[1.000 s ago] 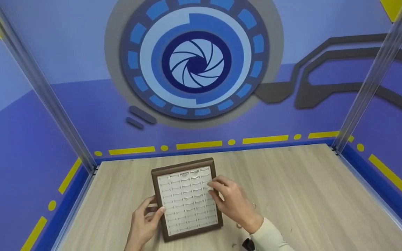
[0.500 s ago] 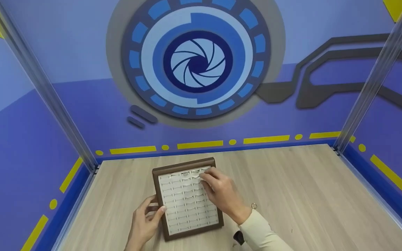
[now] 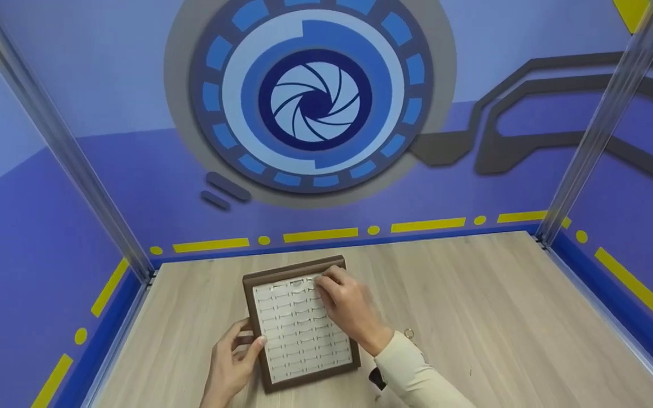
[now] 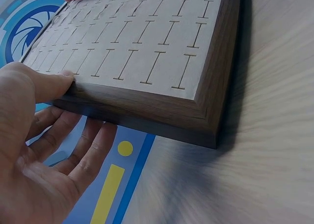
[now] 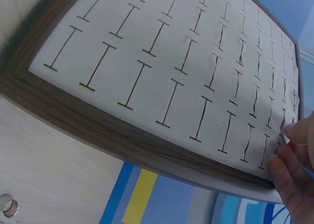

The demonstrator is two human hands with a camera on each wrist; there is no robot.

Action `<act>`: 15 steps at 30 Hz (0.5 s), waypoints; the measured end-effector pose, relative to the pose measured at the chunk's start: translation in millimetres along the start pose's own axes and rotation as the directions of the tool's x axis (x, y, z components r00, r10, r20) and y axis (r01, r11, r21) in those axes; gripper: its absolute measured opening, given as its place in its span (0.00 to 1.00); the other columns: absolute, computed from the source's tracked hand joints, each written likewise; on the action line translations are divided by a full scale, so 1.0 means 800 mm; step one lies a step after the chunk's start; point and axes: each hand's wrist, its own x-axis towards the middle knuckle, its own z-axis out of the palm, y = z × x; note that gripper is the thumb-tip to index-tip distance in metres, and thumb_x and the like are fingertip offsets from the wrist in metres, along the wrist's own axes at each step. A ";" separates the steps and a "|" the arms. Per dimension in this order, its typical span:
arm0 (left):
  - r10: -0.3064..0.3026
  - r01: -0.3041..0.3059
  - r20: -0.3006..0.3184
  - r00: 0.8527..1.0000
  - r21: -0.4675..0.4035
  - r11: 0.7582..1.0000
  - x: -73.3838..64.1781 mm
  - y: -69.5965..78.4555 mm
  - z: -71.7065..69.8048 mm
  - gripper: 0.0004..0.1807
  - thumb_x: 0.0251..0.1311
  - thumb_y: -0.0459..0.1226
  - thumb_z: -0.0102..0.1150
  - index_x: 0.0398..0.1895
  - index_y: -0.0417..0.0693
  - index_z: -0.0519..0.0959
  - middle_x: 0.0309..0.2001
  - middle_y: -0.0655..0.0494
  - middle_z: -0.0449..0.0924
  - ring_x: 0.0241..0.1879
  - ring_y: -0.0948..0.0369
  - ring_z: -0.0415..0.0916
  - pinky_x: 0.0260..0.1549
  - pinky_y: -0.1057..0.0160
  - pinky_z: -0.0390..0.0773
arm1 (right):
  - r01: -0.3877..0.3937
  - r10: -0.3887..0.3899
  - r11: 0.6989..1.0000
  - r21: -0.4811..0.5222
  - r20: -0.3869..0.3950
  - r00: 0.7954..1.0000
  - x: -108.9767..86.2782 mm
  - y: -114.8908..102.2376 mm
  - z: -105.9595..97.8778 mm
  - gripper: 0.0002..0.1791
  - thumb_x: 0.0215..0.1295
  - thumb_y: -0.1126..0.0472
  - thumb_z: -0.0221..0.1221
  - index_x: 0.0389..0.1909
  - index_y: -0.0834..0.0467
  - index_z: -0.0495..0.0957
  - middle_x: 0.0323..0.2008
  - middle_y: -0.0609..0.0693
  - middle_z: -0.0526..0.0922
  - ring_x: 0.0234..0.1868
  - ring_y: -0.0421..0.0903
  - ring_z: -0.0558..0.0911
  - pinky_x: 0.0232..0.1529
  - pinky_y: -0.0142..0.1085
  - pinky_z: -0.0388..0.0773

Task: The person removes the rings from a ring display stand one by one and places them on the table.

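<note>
A ring display tray point(image 3: 304, 328) with a dark wooden frame and a pale slotted pad is held tilted up over the table. My left hand point(image 3: 231, 360) grips its left side; in the left wrist view the thumb point(image 4: 54, 84) lies on the top edge and the fingers reach underneath. My right hand point(image 3: 349, 306) is at the upper right of the pad, its fingertips touching the top row of slots. Whatever is between those fingertips is hidden. A ring point(image 3: 297, 282) sits in a top-row slot just left of them.
A loose ring point(image 3: 409, 334) lies on the wooden table point(image 3: 508, 317), right of the right wrist. Something black point(image 3: 377, 378) shows beside the right sleeve. Blue printed panels point(image 3: 105, 187) with metal posts enclose the back and sides.
My right hand has moved left and up over the pad, from its right edge to the top row. The left hand and the tray have stayed about in place.
</note>
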 end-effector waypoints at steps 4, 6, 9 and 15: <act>0.008 -0.008 -0.003 1.000 -0.003 1.000 -0.001 0.000 0.000 0.28 0.70 0.41 0.71 0.69 0.44 0.77 0.57 0.45 0.82 0.49 0.54 0.85 0.48 0.63 0.90 | -0.011 0.011 1.000 -0.029 0.000 1.000 0.004 -0.003 0.002 0.07 0.64 0.71 0.72 0.39 0.59 0.88 0.36 0.47 0.82 0.32 0.40 0.82 0.33 0.27 0.83; 0.009 -0.009 -0.003 1.000 -0.005 1.000 -0.001 0.000 0.001 0.28 0.70 0.41 0.72 0.69 0.44 0.77 0.57 0.45 0.82 0.49 0.54 0.85 0.48 0.63 0.90 | -0.014 0.014 0.999 -0.040 0.003 1.000 0.005 -0.004 0.002 0.06 0.64 0.71 0.72 0.39 0.59 0.88 0.35 0.47 0.82 0.32 0.40 0.82 0.33 0.28 0.84; 0.006 -0.006 -0.003 1.000 -0.012 1.000 -0.002 0.000 0.000 0.28 0.70 0.42 0.72 0.69 0.44 0.77 0.57 0.45 0.82 0.50 0.54 0.86 0.48 0.63 0.90 | -0.015 0.015 0.998 -0.058 -0.001 1.000 0.007 -0.005 0.005 0.06 0.64 0.72 0.73 0.38 0.59 0.88 0.35 0.47 0.82 0.31 0.41 0.82 0.33 0.28 0.84; -0.002 0.002 -0.002 1.000 -0.016 1.000 0.000 0.000 0.000 0.28 0.70 0.40 0.72 0.69 0.42 0.76 0.59 0.43 0.81 0.51 0.53 0.85 0.48 0.63 0.90 | -0.010 0.010 0.998 -0.060 -0.003 1.000 0.008 -0.004 0.007 0.09 0.62 0.75 0.72 0.36 0.59 0.85 0.35 0.47 0.81 0.33 0.42 0.81 0.33 0.29 0.84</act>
